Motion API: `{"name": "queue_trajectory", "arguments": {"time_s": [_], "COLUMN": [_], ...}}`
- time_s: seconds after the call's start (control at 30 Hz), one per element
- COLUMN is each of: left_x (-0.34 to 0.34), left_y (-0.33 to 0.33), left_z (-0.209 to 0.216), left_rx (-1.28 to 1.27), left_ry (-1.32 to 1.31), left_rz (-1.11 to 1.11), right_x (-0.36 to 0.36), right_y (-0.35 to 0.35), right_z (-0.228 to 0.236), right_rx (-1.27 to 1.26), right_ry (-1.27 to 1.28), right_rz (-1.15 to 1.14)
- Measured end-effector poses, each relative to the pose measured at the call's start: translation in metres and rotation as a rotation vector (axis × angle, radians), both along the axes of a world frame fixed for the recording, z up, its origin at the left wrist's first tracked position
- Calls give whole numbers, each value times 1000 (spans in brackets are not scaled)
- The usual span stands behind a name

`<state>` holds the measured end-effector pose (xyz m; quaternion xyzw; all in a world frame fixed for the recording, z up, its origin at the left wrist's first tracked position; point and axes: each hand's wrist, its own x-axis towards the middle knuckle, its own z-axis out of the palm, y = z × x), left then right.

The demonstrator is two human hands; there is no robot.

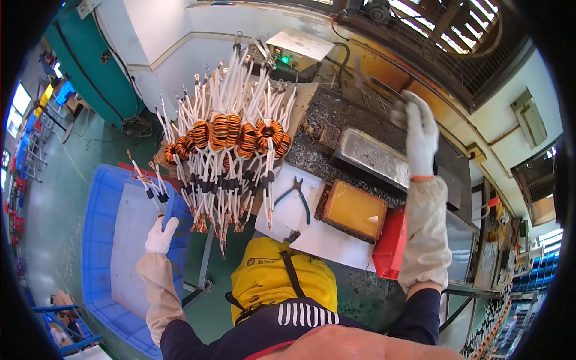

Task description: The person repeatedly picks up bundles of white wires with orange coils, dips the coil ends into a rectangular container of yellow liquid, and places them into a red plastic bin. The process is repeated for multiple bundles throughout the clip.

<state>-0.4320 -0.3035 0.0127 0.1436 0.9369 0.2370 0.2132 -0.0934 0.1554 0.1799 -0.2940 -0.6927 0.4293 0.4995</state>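
My left hand (pixel 161 234), in a white glove, is closed beside the blue crate (pixel 96 240). White leads (pixel 150 183) with black sleeves and bare copper ends rise out of it; whatever joins them is hidden by the glove. My right hand (pixel 422 135), also gloved, is raised over the far side of the bench, beyond a rectangular metal pot (pixel 375 157) with a silvery surface. Its fingertips are smeared by motion. A thin dark streak runs near them, and I cannot make out whether the hand holds it. Copper-wound ring coils (pixel 225 132) with white leads are heaped left of the pot.
Nearer me stand a rectangular container of amber liquid (pixel 354 210) and a red bin (pixel 391 243). Cutting pliers (pixel 295 199) lie on white paper (pixel 336 245). A control box (pixel 297 54) with a green light stands at the back. Dark residue covers the bench (pixel 324 114).
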Motion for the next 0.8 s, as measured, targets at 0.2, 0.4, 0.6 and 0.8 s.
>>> {"name": "queue_trajectory", "arguments": {"time_s": [0.2,0.4,0.6,0.8], "left_x": [3,2,1,-2], "left_y": [2,2,2,0], "left_z": [9,10,11,5], "left_rx": [46,88,80,83], "left_ry": [-27,-53,-54,-47], "left_rz": [-1,6,-3,-15], "right_x": [-141,-224,-254,-247], "right_y": [2,20,34,27], "right_z": [-1,-20,-27,-18], "right_rx": [29,80,171,264], "right_ry": [50,-67,-200,-304], "right_rz": [218,210,115,89]}}
